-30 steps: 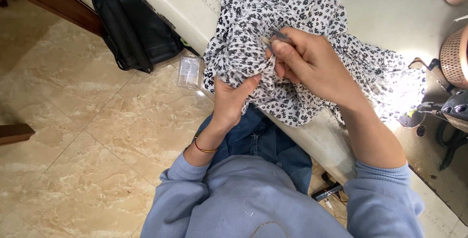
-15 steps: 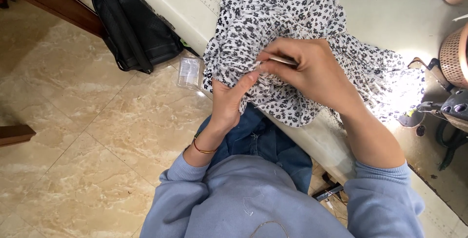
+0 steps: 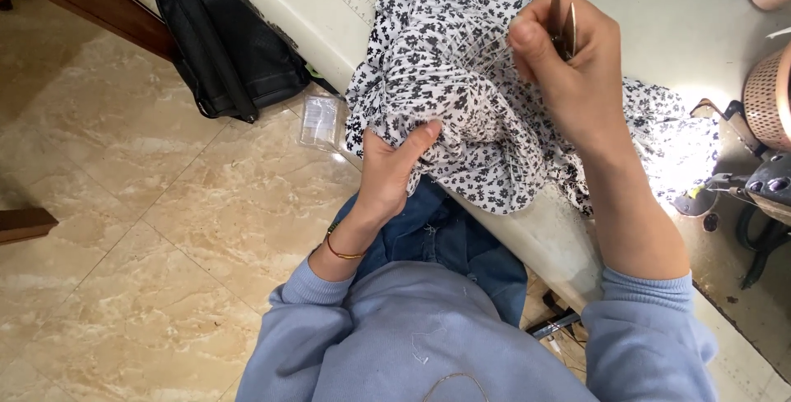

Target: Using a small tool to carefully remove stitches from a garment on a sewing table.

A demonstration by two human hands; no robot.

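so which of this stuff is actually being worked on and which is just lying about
In hand:
- white fabric with black floral print, gripped by left hand
- small metal snips in right hand

Lying about:
- black backpack on floor
- clear plastic packet
- copper perforated container

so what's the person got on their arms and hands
Both arms wear light blue sweatshirt sleeves with ribbed cuffs, pushed back from the wrists. The left hand is bare, with a thin gold and red bangle round its wrist. The right hand is bare too; no ring, watch or glove shows on either.
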